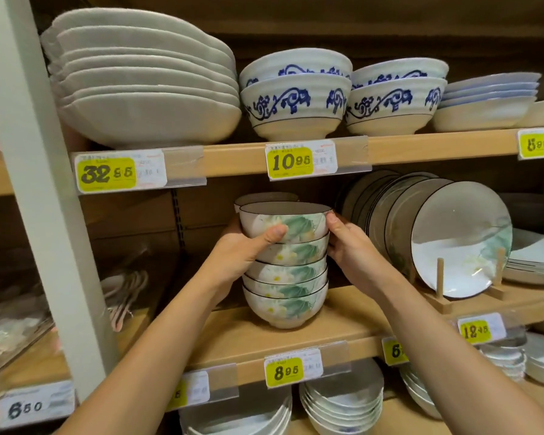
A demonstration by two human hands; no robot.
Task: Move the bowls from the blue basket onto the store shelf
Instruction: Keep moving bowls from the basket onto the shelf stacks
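As L hand (242,251), R hand (352,246) clasp, 5 glazed bowls (291,273) nest.

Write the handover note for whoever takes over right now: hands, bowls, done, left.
Left hand grips the stack on its left side, thumb on the top bowl.
Right hand holds its right side.
The stack is five floral bowls, standing on the middle shelf, left of the racked plates.
Done: this stack is shelved.
Left: release; the basket is out of view, so check it for more bowls.

Upright plates (453,237) just beside bowls (285,268).
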